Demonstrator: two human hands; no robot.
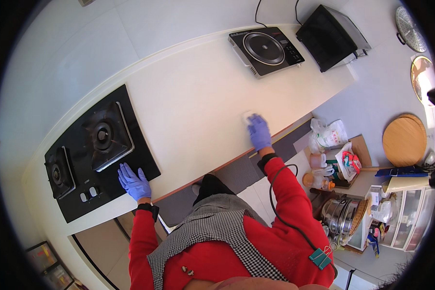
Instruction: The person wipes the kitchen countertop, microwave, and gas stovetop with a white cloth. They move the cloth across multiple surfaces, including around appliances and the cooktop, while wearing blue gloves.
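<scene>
My right hand (260, 132), in a purple disposable glove, presses down near the front edge of the white countertop (188, 105). Under its fingertips is a small white pad (248, 115), perhaps a sponge or folded cloth; most of it is hidden by the fingers. My left hand (135, 183), gloved the same way, lies flat with fingers apart on the front right corner of a black glass gas hob (139, 159). It holds nothing and rests below the larger burner (103, 136).
Farther back stand a portable electric cooktop (264, 49) and a black countertop oven (328, 38). Two white knobs (88, 194) sit on the hob's front. To the right, a crowded shelf holds bags, bottles and stacked steel pots (339, 215). A round wooden board (405, 140) leans at the wall.
</scene>
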